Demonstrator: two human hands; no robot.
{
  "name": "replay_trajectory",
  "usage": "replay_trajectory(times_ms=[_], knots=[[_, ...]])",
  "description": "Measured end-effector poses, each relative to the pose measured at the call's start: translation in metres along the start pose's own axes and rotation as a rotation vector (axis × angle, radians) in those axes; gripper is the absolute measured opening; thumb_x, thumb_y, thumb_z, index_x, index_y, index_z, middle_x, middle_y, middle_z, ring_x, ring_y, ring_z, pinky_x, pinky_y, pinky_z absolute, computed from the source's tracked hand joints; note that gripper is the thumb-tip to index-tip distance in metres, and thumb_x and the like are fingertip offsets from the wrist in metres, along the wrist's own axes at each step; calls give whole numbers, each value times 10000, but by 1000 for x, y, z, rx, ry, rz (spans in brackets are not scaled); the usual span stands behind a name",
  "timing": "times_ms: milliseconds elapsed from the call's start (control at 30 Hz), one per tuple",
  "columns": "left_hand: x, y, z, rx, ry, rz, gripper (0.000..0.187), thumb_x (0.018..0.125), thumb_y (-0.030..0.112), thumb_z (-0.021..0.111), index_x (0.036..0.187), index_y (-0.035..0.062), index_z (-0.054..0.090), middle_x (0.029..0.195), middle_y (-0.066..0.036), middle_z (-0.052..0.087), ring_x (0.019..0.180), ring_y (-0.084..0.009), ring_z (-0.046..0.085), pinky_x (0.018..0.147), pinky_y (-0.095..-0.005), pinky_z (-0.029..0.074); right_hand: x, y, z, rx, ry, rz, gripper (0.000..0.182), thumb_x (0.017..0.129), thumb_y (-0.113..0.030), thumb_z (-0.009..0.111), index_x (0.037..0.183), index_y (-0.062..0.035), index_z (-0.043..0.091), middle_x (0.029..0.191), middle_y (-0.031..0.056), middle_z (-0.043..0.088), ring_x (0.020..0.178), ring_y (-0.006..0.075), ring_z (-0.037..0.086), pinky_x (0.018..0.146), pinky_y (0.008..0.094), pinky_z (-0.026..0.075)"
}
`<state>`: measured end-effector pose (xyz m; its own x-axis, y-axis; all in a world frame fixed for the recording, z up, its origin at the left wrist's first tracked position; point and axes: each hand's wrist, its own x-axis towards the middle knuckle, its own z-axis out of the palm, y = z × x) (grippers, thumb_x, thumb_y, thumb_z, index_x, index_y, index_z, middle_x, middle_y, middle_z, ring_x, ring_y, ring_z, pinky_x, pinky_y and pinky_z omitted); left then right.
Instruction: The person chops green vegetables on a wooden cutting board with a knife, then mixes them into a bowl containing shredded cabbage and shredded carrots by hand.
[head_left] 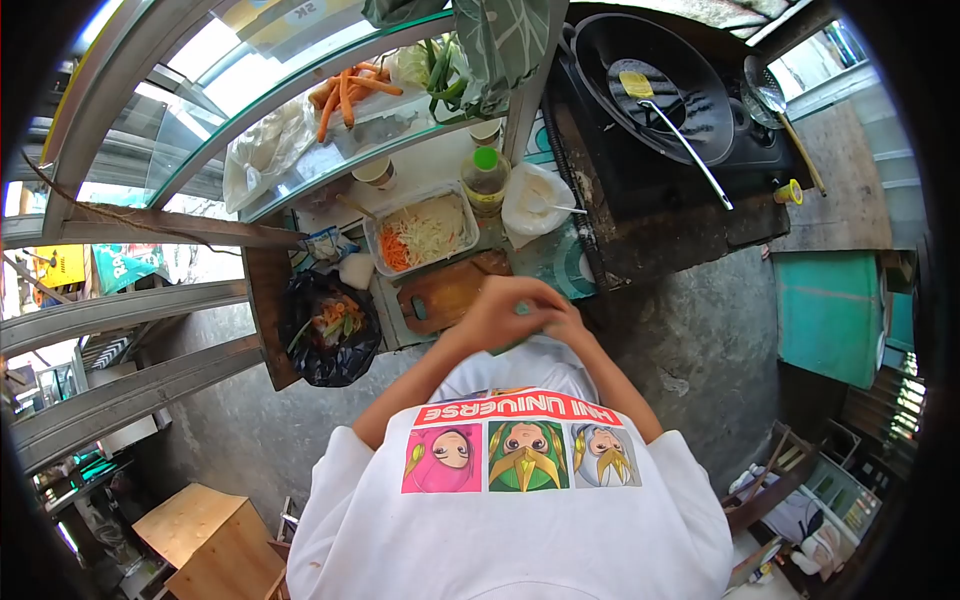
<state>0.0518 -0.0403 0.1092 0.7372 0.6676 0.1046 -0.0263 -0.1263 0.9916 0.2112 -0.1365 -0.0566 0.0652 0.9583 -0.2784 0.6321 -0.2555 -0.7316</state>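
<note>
My left hand (493,312) and my right hand (563,318) meet just above my lap, fingers curled and touching. A small gap between them shows green; whether they pinch anything is too small to tell. Partly under my left hand lies a wooden cutting board (432,306). Beyond the board stands a clear plastic container (432,264) with shredded cabbage (440,225) and shredded carrot (395,250), a handle sticking out at its left. To its right are a green-capped bottle (486,190) and a white bag of pale powder (537,198) with a spoon in it.
At left, a black plastic bag (342,368) holds vegetable scraps. Whole carrots (350,92) and green vegetables (443,75) rest on a glass shelf above the counter. A wok (610,105) with a slotted turner (690,150) sits on the stove (640,190) at right.
</note>
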Motion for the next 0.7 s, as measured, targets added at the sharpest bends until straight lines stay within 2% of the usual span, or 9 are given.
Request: replay_trajectory(times_ms=[33,100,167,200,233,333,400,500,700], knots=[[-12,-24,-5,-113,147,-127,163,775,65,716,920,5,678,838,-64,685,718,-147,653,676,-277,506,3,1,-9,-2,2,0,655,906,-588,383,763,-6,648,763,209,646,803,359,646,739,446,476],[-36,-55,-21,-306,393,-390,242,796,88,711,1012,1,644,861,-46,678,765,-130,639,681,-270,497,13,-4,-31,-49,-232,377,650,912,-571,373,784,3,650,789,225,640,836,391,625,729,447,467],[-57,-76,-36,-481,662,-633,336,808,130,712,1106,22,599,935,-28,662,846,-97,601,699,-237,473,11,7,-30,-2,-206,364,686,907,-594,369,743,16,636,751,230,625,809,398,621,709,435,454],[-67,-92,-40,-578,830,-736,374,811,150,713,1144,43,580,972,-21,652,874,-80,575,706,-218,457,9,9,-28,61,-146,343,656,919,-564,399,682,21,579,643,154,544,673,278,525,623,388,411],[-79,-110,-44,-581,838,-737,374,811,150,713,1144,43,580,972,-21,652,874,-80,575,706,-218,457,7,12,-25,122,-86,321,645,930,-533,429,621,25,522,534,78,464,537,159,429,538,341,368],[-101,-162,-48,-842,1112,-856,335,814,201,721,1107,102,594,996,22,619,880,-66,528,701,-203,433,6,24,-9,227,-124,295,627,908,-547,451,689,33,542,585,148,495,542,236,450,569,388,378],[-105,-186,-48,-1005,1423,-799,264,812,232,729,1032,142,615,914,52,595,822,-70,528,662,-200,434,2,8,-8,252,-90,222,591,902,-518,489,688,32,524,565,132,447,537,205,393,542,371,348],[-98,-197,-46,-1182,1365,-803,231,804,241,740,976,149,617,869,64,564,835,-67,526,634,-184,448,2,-11,-1,305,-22,118,522,896,-450,549,691,28,502,540,102,389,532,156,336,506,340,307],[-46,-108,-6,-1219,1194,-734,180,794,191,747,913,130,627,839,49,608,713,-78,564,587,-184,480,7,-18,-3,534,192,67,409,915,-335,571,693,3,511,547,17,400,549,72,339,490,273,281]])
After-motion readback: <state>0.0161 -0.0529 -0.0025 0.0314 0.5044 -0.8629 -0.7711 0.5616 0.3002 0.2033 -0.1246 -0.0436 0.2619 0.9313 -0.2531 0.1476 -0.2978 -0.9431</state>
